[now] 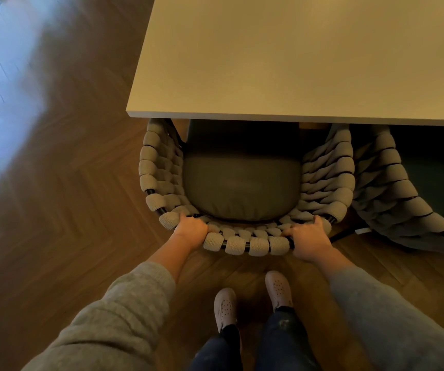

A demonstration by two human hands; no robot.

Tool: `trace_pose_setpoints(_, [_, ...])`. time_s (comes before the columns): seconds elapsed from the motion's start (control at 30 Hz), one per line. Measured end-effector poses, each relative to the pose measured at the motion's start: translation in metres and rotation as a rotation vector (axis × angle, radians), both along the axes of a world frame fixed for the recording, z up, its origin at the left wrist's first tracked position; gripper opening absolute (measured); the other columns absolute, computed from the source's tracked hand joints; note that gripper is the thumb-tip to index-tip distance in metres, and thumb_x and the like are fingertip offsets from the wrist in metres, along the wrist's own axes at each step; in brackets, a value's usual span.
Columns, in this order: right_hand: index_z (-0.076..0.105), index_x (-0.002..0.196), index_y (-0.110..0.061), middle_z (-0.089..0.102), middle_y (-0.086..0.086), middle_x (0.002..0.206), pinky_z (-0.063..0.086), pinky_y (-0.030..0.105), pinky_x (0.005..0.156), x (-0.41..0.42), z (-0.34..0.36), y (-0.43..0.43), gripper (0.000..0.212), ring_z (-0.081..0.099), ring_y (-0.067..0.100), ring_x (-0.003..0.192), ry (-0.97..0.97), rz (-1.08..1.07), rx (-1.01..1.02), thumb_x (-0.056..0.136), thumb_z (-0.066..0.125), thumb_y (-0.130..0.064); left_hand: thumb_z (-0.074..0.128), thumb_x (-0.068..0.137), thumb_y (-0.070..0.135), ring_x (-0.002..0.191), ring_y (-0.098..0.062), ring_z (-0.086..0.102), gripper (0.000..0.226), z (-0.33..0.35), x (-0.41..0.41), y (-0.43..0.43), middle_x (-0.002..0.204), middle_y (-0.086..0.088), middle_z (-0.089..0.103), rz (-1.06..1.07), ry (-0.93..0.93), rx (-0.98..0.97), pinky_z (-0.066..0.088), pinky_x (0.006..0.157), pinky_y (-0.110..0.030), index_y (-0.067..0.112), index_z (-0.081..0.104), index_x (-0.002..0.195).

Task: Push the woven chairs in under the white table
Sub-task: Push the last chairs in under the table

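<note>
Both hands point(191, 230) grip chair point(242, 245).

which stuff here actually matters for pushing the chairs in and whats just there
Part of the job:
- woven chair, back rim gripped by left hand and right hand
- second woven chair, to its right
- white table

Just there:
- wooden floor
- shoes
</note>
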State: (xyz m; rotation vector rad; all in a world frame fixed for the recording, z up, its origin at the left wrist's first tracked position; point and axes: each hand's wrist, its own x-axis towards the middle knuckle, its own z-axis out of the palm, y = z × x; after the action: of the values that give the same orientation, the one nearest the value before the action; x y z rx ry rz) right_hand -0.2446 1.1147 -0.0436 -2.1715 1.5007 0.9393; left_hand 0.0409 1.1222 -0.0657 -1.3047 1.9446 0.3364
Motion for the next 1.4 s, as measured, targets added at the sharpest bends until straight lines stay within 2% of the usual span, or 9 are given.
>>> trace_pose_setpoints(0.3, [0.053, 0.127, -0.040, 0.061, -0.005, 0.119, 0.013, 0.057, 0.113, 0.001, 0.003, -0.005, 0.039, 0.053, 0.021, 0.117, 0.002, 0.025, 0.005, 0.089, 0.055, -0.029, 0.048, 0.098, 0.021, 0.114, -0.024, 0.058, 0.034, -0.005, 0.002, -0.005, 0.123, 0.000, 0.062, 0.036, 0.032, 0.007, 0.026, 0.109, -0.056, 0.027, 0.054, 0.131])
trace_pose_setpoints(0.5, [0.053, 0.126, -0.041, 0.059, -0.004, 0.122, 0.011, 0.058, 0.113, 0.001, 0.000, -0.010, 0.040, 0.051, 0.023, 0.120, 0.006, 0.013, 0.006, 0.088, 0.056, -0.029, 0.046, 0.099, 0.019, 0.116, -0.024, 0.058, 0.034, 0.000, 0.001, -0.008, 0.122, 0.000, 0.063, 0.043, 0.013, -0.013, 0.026, 0.111, -0.054, 0.027, 0.053, 0.132])
trace_pose_setpoints(0.67, [0.053, 0.127, -0.041, 0.059, -0.004, 0.123, 0.012, 0.058, 0.114, 0.002, 0.002, -0.009, 0.042, 0.052, 0.022, 0.118, 0.006, 0.009, -0.007, 0.088, 0.055, -0.026, 0.041, 0.102, 0.022, 0.124, -0.027, 0.053, 0.048, 0.009, 0.000, -0.007, 0.131, -0.002, 0.058, 0.029, 0.047, 0.006, 0.025, 0.111, -0.054, 0.037, 0.032, 0.147])
trace_pose_setpoints(0.87, [0.053, 0.126, -0.040, 0.059, -0.005, 0.123, 0.011, 0.057, 0.114, 0.001, -0.003, -0.010, 0.041, 0.051, 0.022, 0.119, -0.024, 0.011, -0.014, 0.086, 0.057, -0.030, 0.045, 0.099, 0.022, 0.120, -0.022, 0.055, 0.040, 0.002, 0.001, -0.008, 0.128, 0.003, 0.061, 0.057, 0.019, 0.016, 0.024, 0.110, -0.054, 0.035, 0.047, 0.136])
trace_pose_setpoints(1.1, [0.052, 0.129, -0.039, 0.058, -0.002, 0.122, 0.011, 0.057, 0.114, 0.000, 0.001, -0.012, 0.043, 0.050, 0.023, 0.119, -0.033, 0.026, 0.024, 0.087, 0.057, -0.030, 0.043, 0.100, 0.024, 0.120, -0.022, 0.054, 0.039, 0.014, -0.002, -0.008, 0.128, 0.003, 0.060, 0.052, 0.031, 0.023, 0.029, 0.108, -0.046, 0.036, 0.046, 0.137])
trace_pose_setpoints(1.2, [0.049, 0.132, -0.040, 0.058, -0.002, 0.125, 0.011, 0.059, 0.114, -0.002, 0.002, -0.017, 0.049, 0.049, 0.024, 0.123, -0.062, 0.038, 0.091, 0.085, 0.062, -0.043, 0.047, 0.099, 0.026, 0.124, -0.022, 0.051, 0.040, 0.020, -0.003, -0.009, 0.132, 0.003, 0.056, 0.065, 0.062, 0.046, 0.032, 0.108, -0.045, 0.035, 0.046, 0.138])
trace_pose_setpoints(1.3, [0.037, 0.144, -0.035, 0.052, 0.001, 0.136, 0.013, 0.055, 0.115, -0.006, 0.006, -0.020, 0.073, 0.044, 0.025, 0.131, -0.091, 0.076, 0.178, 0.081, 0.062, -0.063, 0.060, 0.092, 0.027, 0.125, -0.023, 0.049, 0.050, 0.032, -0.005, -0.011, 0.135, 0.002, 0.052, 0.067, 0.042, 0.144, 0.033, 0.106, -0.043, 0.033, 0.044, 0.139])
trace_pose_setpoints(1.4, [0.031, 0.147, -0.035, 0.047, 0.001, 0.142, 0.023, 0.048, 0.113, -0.017, 0.013, -0.027, 0.082, 0.041, 0.025, 0.132, -0.277, -0.011, 0.295, 0.079, 0.060, -0.069, 0.071, 0.083, 0.029, 0.123, -0.021, 0.050, 0.065, 0.040, -0.013, -0.015, 0.133, 0.002, 0.054, 0.176, 0.043, 0.243, 0.038, 0.103, -0.039, 0.032, 0.044, 0.141])
